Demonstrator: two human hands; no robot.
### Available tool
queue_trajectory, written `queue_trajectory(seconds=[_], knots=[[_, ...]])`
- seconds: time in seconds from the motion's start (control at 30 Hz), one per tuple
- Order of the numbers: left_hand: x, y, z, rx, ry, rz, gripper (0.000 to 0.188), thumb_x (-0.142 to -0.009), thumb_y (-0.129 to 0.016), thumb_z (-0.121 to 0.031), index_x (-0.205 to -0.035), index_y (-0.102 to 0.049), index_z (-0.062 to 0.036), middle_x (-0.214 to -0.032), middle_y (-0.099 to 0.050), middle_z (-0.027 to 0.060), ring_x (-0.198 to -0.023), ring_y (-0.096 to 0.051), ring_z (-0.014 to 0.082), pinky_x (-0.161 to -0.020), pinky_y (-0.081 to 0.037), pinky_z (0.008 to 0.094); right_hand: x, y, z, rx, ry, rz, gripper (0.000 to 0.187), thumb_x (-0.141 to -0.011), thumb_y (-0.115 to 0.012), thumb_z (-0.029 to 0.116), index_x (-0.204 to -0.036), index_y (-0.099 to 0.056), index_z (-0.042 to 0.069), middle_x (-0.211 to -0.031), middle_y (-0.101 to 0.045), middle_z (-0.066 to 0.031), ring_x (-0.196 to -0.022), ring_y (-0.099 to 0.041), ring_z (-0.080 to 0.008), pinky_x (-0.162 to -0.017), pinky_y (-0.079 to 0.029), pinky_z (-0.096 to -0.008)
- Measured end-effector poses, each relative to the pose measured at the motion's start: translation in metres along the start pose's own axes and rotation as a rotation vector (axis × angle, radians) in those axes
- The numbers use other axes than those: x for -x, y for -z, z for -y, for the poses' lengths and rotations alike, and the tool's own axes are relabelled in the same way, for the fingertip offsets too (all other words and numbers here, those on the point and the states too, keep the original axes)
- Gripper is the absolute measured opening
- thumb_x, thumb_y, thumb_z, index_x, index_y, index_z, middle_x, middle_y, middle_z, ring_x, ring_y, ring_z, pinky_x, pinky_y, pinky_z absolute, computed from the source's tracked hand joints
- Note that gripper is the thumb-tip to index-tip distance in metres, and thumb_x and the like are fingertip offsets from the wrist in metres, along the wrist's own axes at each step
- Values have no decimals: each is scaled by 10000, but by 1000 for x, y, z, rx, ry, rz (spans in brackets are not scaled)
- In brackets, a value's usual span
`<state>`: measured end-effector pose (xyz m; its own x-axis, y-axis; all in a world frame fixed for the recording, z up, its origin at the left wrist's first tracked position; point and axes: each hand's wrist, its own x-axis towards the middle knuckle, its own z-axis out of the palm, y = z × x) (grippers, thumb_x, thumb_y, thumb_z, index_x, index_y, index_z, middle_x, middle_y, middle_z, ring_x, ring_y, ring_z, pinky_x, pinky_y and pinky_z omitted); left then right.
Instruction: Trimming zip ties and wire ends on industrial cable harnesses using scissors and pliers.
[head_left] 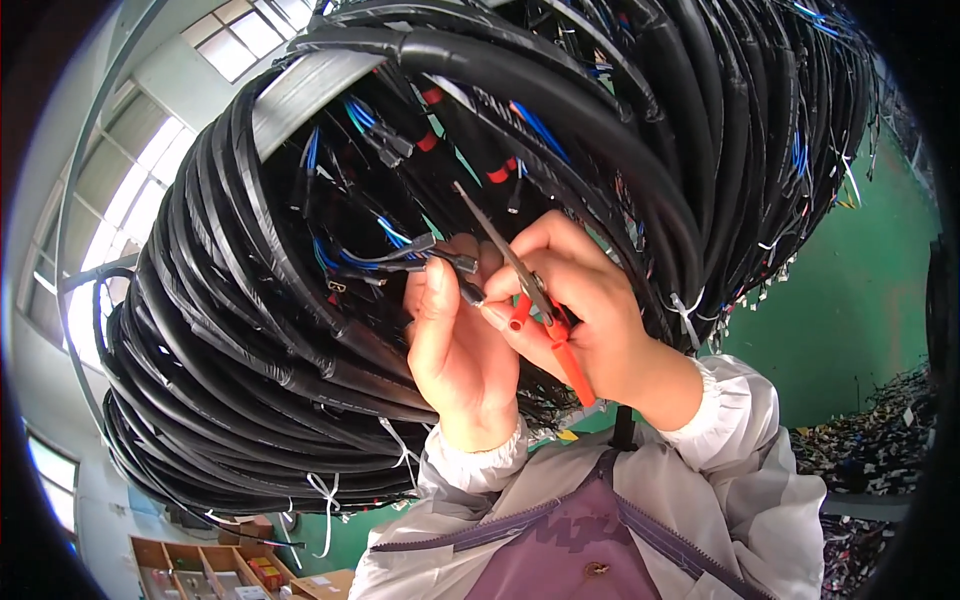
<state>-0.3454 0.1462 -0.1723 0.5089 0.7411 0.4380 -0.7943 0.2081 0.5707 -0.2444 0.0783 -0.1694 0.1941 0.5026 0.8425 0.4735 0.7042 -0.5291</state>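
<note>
My right hand [598, 310] is closed around a pair of scissors [503, 246] with red handles. Their narrow blades point up and to the left, away from me. The right thumb and fingertip are at a small dark wire connector [471, 292], close to my left fingers. My left hand [458, 350], palm turned up, pinches a few black wire connectors [440, 256] between thumb and fingers. Blue and white wires [392, 235] run from these connectors into a hanging black cable bundle. Some of the left fingers are hidden behind the connectors.
Thick black cable harnesses [225, 300] hang in large loops from a metal bar [310, 98] around my hands. White ties [684, 312] bind some. A wooden compartment box [205, 570] stands lower left; piled cables [870, 440] lie at right over the green floor [810, 330].
</note>
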Motion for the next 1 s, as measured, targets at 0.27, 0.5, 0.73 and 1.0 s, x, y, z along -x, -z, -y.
queue_trajectory(seconds=[0.27,0.5,0.73,1.0], knots=[[2,1,-2,68,56,-15,186,-888,-551,-226,-921,-545,-43,-820,-466,24,-770,-419,135,-720,-365,277,2,-6,1,17,28,-45,157,-750,-642,48,-889,-580,10,-872,-521,-104,-725,-542,-233,-636,-457,-312],[1,-5,-1,223,55,74,263,-940,-470,-274,-1003,-525,-24,-852,-497,62,-760,-490,162,-689,-432,303,3,-6,4,54,61,-85,144,-775,-637,71,-896,-584,14,-855,-523,-102,-720,-542,-225,-619,-455,-308],[1,-9,-2,222,87,140,182,-911,-526,-232,-938,-479,-58,-783,-406,18,-734,-381,132,-719,-348,287,16,1,6,170,102,-77,259,-694,-716,136,-896,-623,4,-833,-486,-115,-706,-502,-218,-616,-413,-291],[1,-4,-3,174,78,119,202,-890,-536,-160,-1046,-524,-31,-879,-485,58,-771,-422,153,-756,-369,320,35,8,10,386,13,-25,334,-735,-694,191,-983,-578,-2,-762,-572,-131,-644,-591,-269,-527,-475,-341]])
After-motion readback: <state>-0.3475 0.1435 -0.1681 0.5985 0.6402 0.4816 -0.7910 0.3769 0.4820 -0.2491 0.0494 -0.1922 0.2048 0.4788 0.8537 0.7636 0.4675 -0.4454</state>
